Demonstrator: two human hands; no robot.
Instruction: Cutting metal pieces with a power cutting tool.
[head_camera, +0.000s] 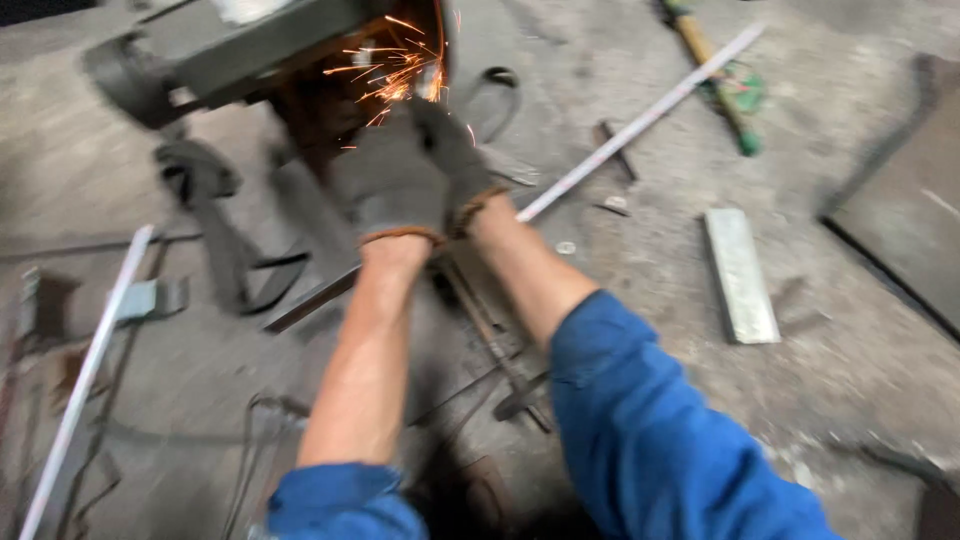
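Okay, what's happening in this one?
A person in blue sleeves and grey work gloves holds both hands up at a cutting machine, where orange sparks are flying. The left hand and right hand are close together at the sparks; what they grip is too blurred to tell. A long pale metal bar and a flat metal block lie on the concrete floor.

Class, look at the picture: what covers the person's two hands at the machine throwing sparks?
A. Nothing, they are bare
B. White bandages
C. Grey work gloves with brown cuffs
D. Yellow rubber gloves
C: the left hand and right hand both wear grey gloves with brown cuffs, close under the orange sparks.
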